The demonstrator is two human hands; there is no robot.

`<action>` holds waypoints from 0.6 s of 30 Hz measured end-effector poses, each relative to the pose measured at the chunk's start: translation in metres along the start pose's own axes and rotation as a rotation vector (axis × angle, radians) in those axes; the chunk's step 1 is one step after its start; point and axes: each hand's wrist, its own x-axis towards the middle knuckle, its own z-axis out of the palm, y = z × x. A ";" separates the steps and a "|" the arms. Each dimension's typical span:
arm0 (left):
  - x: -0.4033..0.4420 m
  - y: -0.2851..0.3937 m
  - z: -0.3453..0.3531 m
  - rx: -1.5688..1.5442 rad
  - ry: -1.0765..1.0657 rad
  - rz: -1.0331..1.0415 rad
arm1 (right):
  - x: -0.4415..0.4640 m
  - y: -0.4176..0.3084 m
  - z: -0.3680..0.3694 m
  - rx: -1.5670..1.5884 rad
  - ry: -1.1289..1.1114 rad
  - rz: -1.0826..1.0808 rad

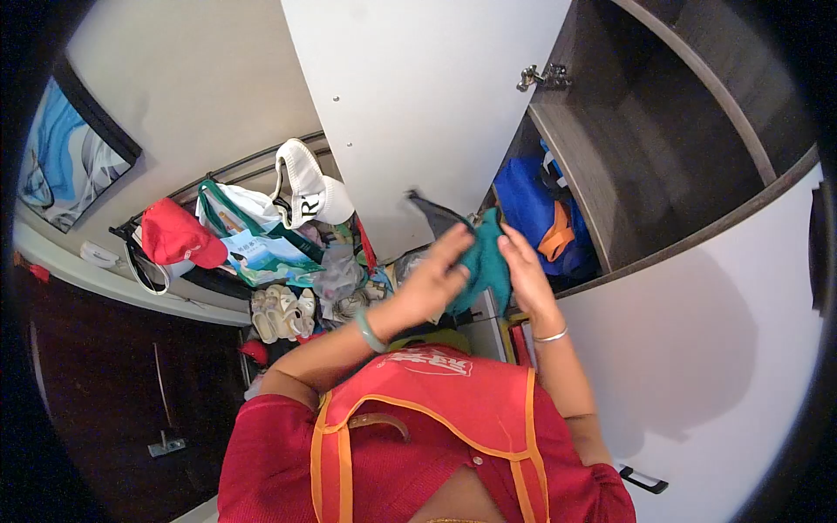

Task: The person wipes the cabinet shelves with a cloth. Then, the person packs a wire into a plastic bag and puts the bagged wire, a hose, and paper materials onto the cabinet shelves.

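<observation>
A teal cloth (485,268) with a dark grey part (436,214) is held up in front of my chest, between my two hands. My left hand (433,281), with a green bangle at the wrist, has its fingers bent against the cloth's left side and is slightly blurred. On the right side, my right hand (527,270), with a silver bangle, grips the cloth between thumb and fingers. Behind the cloth stands the open white cabinet door (427,96).
Blue bags (527,196) with an orange piece (556,234) lie in the dark cabinet (663,166) at the right. A red cap (179,235), a white cap (314,187) and bags hang from a rack at the left, above pale shoes (281,312).
</observation>
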 end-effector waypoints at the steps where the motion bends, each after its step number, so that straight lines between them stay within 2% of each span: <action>1: 0.000 0.003 0.014 0.108 -0.091 0.084 | -0.001 -0.005 0.009 0.143 -0.066 0.040; 3: -0.006 0.016 0.032 0.112 -0.134 0.002 | 0.000 0.004 0.013 0.145 -0.105 -0.021; 6: -0.011 0.003 0.036 0.126 -0.195 -0.021 | -0.005 0.019 0.006 0.111 -0.068 0.024; 8: -0.014 -0.001 0.035 -0.083 -0.124 0.053 | -0.007 0.024 0.003 0.129 -0.043 0.023; 9: -0.015 -0.005 0.031 -0.086 -0.122 0.054 | -0.007 0.026 0.002 0.155 -0.016 0.015; 11: -0.016 -0.014 0.019 -0.351 -0.005 -0.113 | -0.010 0.023 -0.001 0.151 0.027 0.004; 12: -0.008 -0.014 0.011 -0.187 0.232 0.008 | -0.014 0.016 -0.003 0.161 0.000 0.026; 13: -0.004 -0.026 0.001 -0.180 0.258 -0.124 | -0.019 0.011 -0.006 0.170 -0.026 0.050; 15: 0.013 -0.038 -0.014 0.094 0.346 -0.112 | -0.025 0.006 -0.008 0.130 -0.078 0.062; 16: 0.017 -0.035 -0.016 0.091 0.347 -0.116 | -0.029 0.000 -0.007 -0.038 -0.164 0.004; 17: 0.021 -0.030 -0.019 -0.313 0.181 -0.344 | -0.032 -0.007 -0.005 -0.207 -0.250 -0.058; 18: 0.023 -0.026 -0.020 -0.717 0.000 -0.563 | -0.035 -0.015 -0.003 -0.169 -0.326 0.060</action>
